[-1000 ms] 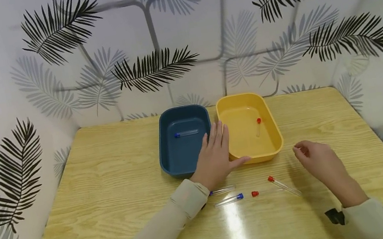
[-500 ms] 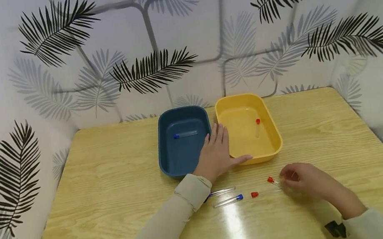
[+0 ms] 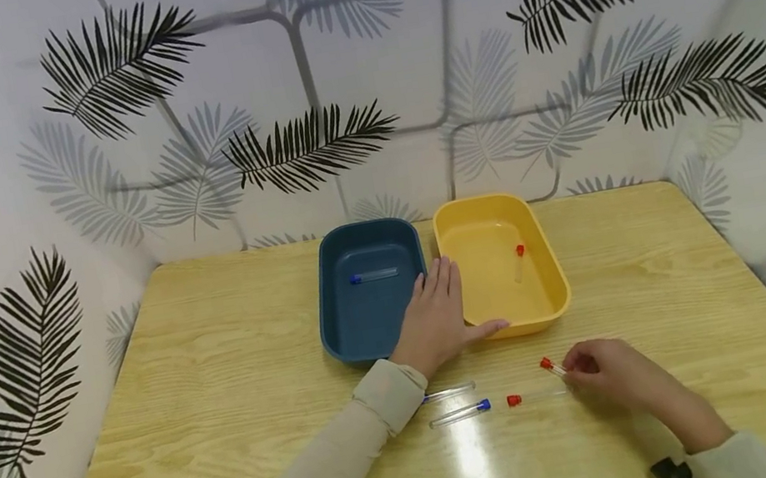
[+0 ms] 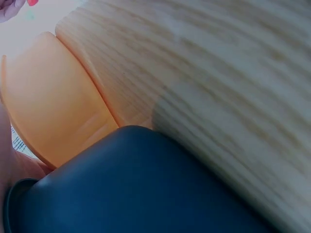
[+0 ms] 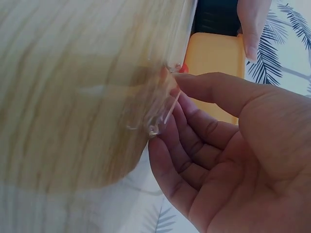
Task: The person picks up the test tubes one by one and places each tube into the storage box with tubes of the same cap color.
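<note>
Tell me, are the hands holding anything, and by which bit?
The right hand pinches a red-capped tube by its clear part, not the cap. The left hand holds nothing.

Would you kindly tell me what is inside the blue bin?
One blue-capped tube lies in the blue bin; the left hand covers its near right corner, so that part is hidden.

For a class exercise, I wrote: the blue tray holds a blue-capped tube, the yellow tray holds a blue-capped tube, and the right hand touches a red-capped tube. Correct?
No: the tube in the yellow tray has a red cap; the head view shows it. The rest of the statement holds.
</note>
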Motion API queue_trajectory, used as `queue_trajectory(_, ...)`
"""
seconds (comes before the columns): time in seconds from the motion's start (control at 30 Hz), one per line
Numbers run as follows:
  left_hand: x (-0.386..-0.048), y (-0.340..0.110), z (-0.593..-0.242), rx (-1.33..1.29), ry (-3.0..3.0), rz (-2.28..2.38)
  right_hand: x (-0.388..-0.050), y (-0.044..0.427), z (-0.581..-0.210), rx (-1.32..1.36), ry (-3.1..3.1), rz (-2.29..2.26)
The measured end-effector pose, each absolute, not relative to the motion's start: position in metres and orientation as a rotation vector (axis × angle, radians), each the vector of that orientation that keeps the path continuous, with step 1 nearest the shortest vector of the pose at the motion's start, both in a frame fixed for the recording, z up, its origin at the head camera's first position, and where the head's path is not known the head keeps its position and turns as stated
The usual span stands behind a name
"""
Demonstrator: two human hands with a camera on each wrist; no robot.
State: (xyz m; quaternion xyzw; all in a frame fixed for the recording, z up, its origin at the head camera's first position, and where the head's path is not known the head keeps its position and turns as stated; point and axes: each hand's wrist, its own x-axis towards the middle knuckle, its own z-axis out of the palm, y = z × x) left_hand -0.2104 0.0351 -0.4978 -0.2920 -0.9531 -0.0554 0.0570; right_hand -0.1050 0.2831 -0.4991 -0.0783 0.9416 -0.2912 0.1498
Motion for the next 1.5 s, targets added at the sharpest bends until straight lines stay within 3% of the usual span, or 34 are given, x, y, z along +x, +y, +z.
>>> queue_trajectory(0.87,-0.211,0.035,-0.498,-0.888,-2.918,-0.142,-0.106,0.284,-0.502,-0.176,2.732,-0.858)
queue_trajectory(1.5,-0.21,0.034,-0.496,-0.895,-2.939,-0.177,-0.105,0.322,-0.466,-0.039,2.899,-0.954)
